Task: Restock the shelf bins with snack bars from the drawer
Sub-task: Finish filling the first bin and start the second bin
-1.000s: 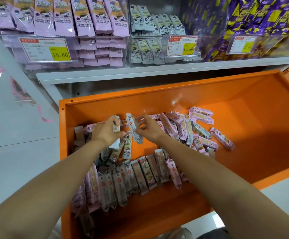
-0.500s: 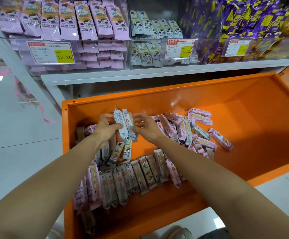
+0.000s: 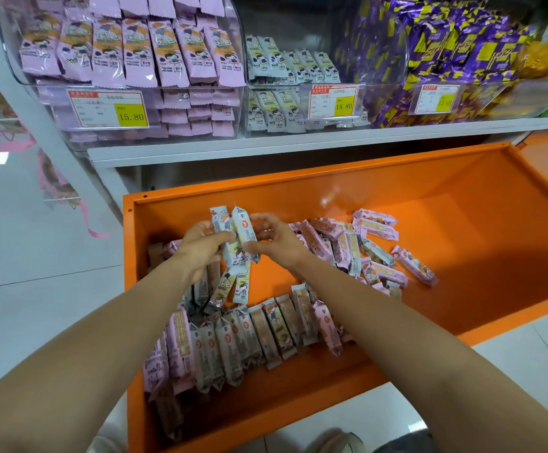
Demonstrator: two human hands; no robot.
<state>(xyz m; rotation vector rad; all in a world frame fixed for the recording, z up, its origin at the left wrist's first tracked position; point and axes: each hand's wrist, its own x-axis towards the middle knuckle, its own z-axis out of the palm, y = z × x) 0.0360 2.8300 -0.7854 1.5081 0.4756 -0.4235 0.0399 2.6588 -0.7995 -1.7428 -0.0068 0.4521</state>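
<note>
An open orange drawer (image 3: 462, 223) holds several wrapped snack bars, pink ones (image 3: 377, 225) at the right and a row of grey and pink bars (image 3: 266, 331) along the front. Between my hands, above the drawer's left half, stand a few pale grey snack bars (image 3: 236, 235), upright. My left hand (image 3: 200, 246) grips them from the left. My right hand (image 3: 274, 238) pinches them from the right. On the shelf above, a clear bin (image 3: 200, 103) is packed with pink bars and the middle bin (image 3: 285, 106) holds pale grey bars, only partly full.
A third bin (image 3: 445, 57) at the right is heaped with purple and yellow packets. Price tags (image 3: 109, 109) hang on the bin fronts. The white shelf edge (image 3: 298, 143) juts over the drawer's back. Pale floor tiles (image 3: 37, 256) lie to the left; a shoe (image 3: 341, 443) shows below.
Both hands lifted the pale grey bars off the pile and brought them together upright. The view tilted so the shelf bins sit lower in the frame.
</note>
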